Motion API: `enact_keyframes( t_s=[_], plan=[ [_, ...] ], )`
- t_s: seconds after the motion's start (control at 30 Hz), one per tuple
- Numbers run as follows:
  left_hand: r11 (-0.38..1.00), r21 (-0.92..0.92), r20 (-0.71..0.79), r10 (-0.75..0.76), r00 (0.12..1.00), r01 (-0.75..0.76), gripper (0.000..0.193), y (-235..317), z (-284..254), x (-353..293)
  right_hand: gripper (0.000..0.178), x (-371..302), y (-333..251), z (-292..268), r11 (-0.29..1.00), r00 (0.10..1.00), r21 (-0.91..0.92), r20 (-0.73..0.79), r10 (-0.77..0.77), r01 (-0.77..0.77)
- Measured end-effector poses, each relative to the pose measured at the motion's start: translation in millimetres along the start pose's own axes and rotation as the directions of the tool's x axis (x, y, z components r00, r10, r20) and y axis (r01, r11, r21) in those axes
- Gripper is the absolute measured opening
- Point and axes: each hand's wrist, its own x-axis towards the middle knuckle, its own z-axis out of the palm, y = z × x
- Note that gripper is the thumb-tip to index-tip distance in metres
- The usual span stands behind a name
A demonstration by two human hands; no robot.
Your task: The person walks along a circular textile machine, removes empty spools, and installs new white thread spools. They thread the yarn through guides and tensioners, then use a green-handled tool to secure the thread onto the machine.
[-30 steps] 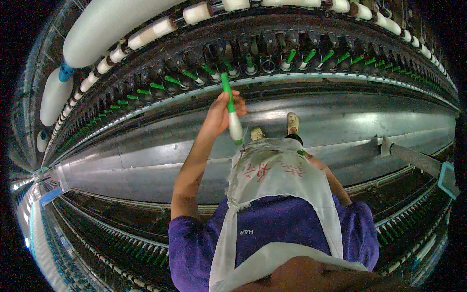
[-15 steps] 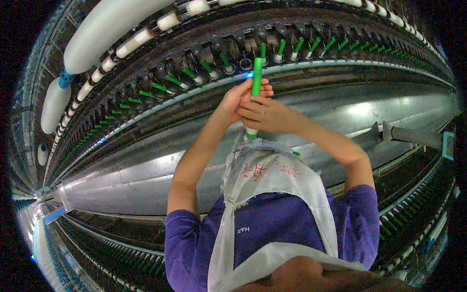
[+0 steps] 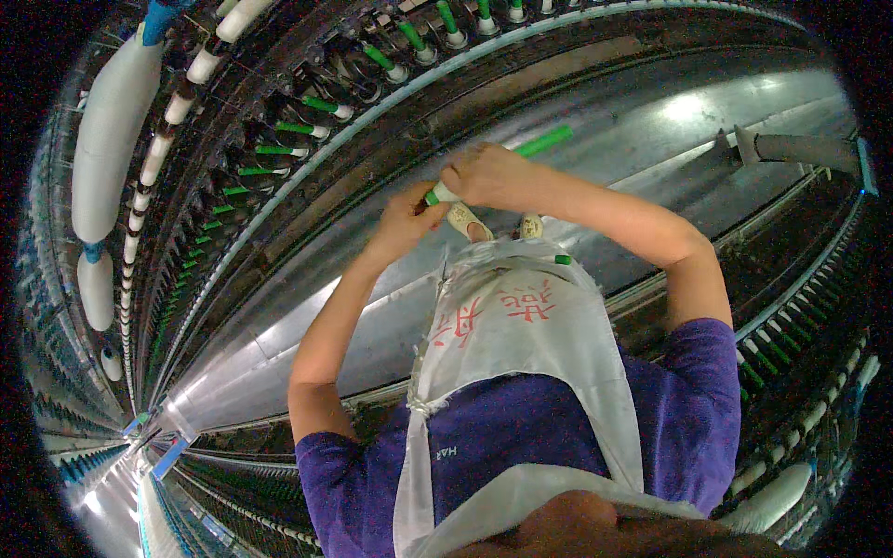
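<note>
My right hand (image 3: 488, 175) is closed around a green bobbin (image 3: 544, 141) with some white yarn on it. The bobbin lies slantwise over the aisle, its bare green shaft sticking out to the right beyond my hand. At its lower left end, my left hand (image 3: 406, 223) has curled fingers close against the green base; what they pinch is hidden. A white apron (image 3: 502, 316) covers my front. Out of the apron's top edge, on the right, pokes a small green end (image 3: 563, 259).
A spinning frame with a row of green bobbins (image 3: 379, 58) curves along the far left. Above it hang white roving packages (image 3: 116, 139). A grey pipe (image 3: 800, 149) juts in at right, near a second frame (image 3: 772, 344). My shoes (image 3: 470, 223) stand on the shiny floor (image 3: 642, 112).
The bobbin has gone from upright near the frame to slanting, lower over the floor. My left hand has moved down and left to its base end. The view has turned away from the frame.
</note>
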Motion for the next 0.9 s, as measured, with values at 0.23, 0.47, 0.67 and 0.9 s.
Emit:
enact_keyframes(
  t_s=[0.23, 0.47, 0.67, 0.9],
  plan=[
    [0.66, 0.671, -0.11, 0.539, 0.835, -0.338, 0.032, 1, 21, -16, 0.032, -78, 41, -27, 0.582, 0.566, 0.434, 0.823, 0.055, -0.688],
    [0.994, -0.088, -0.162, 0.048, 0.986, -0.063, 0.034, 11, 58, -7, 0.036, -51, -14, -16, 0.952, 0.963, 0.199, 0.185, 0.195, -0.231],
    [0.691, 0.616, -0.215, 0.608, 0.764, -0.377, 0.034, -7, 17, -35, 0.036, -77, 34, -48, 0.331, 0.591, 0.574, 0.805, -0.059, -0.749],
    [0.625, 0.71, 0.021, 0.44, 0.898, -0.323, 0.043, 7, 22, -29, 0.029, -51, 7, -22, 0.469, 0.828, 0.705, 0.548, 0.116, -0.532]
  ],
)
